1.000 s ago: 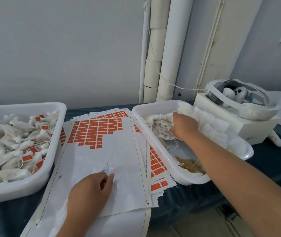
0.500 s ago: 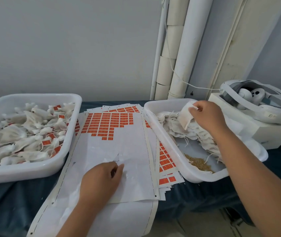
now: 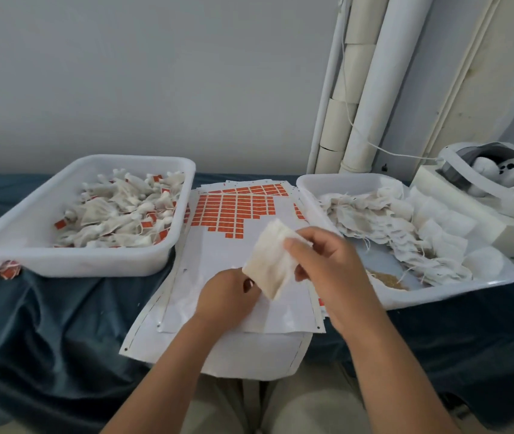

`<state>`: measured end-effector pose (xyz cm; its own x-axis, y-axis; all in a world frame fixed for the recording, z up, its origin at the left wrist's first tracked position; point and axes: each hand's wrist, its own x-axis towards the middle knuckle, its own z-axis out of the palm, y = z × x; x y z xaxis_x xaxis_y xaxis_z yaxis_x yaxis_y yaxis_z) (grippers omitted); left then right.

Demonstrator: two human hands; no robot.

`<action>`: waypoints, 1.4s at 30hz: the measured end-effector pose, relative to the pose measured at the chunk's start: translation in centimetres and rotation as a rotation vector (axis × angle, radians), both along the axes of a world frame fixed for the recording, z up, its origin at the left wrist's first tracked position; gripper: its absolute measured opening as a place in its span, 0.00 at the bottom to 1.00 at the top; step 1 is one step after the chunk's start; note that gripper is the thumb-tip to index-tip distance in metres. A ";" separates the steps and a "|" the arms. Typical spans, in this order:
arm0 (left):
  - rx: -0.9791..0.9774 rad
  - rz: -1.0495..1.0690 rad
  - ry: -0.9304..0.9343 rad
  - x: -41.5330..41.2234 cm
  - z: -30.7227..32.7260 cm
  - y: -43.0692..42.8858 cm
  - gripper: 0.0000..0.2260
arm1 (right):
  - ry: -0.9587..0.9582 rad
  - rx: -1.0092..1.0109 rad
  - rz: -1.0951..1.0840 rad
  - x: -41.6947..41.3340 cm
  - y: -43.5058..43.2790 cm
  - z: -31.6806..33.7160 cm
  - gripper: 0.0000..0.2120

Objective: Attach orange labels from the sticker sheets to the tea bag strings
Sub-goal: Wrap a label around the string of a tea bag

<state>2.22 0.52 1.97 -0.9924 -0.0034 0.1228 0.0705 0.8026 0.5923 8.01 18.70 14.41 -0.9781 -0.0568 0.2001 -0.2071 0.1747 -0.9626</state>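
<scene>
gripping bag (image 3: pixel 273 261) in right hand (image 3: pixel 327 261) over sheet (image 3: pixel 218 255), close to labels (image 3: pixel 233 211), likely to pass its string to left hand (image 3: pixel 227 292), curled at bag's corner, grasp unclear.

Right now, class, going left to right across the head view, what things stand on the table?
tray of labelled tea bags → sticker sheets → tray of unlabelled tea bags → white box carrying a headset
</scene>
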 end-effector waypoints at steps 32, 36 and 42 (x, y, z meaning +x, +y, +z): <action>0.815 -0.216 -0.020 13.6 7.9 -2.1 0.19 | 0.168 0.301 0.037 5.6 -2.5 -2.5 0.07; 0.692 -0.186 0.020 13.4 7.8 -2.5 0.21 | 0.190 0.377 0.079 5.5 -2.0 -2.4 0.10; 0.613 -0.267 0.004 13.5 7.6 -2.2 0.09 | -0.016 0.214 0.203 5.4 -2.1 -2.5 0.16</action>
<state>15.74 -1.68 9.54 -0.9685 0.1718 0.1802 0.2228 0.2758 0.9350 13.37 16.58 11.90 -0.9455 -0.2905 0.1473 -0.2436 0.3305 -0.9118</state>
